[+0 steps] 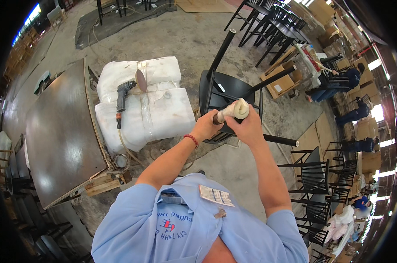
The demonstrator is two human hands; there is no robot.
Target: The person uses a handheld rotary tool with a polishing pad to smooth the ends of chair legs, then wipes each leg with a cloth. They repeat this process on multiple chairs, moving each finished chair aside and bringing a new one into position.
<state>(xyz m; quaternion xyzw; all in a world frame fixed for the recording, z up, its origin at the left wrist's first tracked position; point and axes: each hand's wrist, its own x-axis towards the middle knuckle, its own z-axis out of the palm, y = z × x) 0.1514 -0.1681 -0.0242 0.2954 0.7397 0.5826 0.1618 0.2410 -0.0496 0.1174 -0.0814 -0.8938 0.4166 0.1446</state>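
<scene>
A black wooden chair (209,90) lies upside down in front of me, its legs pointing up and outward. Both my hands meet over its near side, around a cream-coloured rolled piece (230,110) with a spiral end facing up. My left hand (206,126), with a red bead bracelet at the wrist, closes on the roll's left end, beside a dark brown tip. My right hand (248,127) grips it from the right, thumb near the spiral end. Whether the roll is wrapped round a chair leg I cannot tell.
Left of the chair, a grey hand-held sander (121,97) with a round disc and hose rests on a white wrapped bundle (163,114). Further left is a large brown board (67,127). Black chairs (312,171) stand at right, near a cardboard box (279,83) and several people.
</scene>
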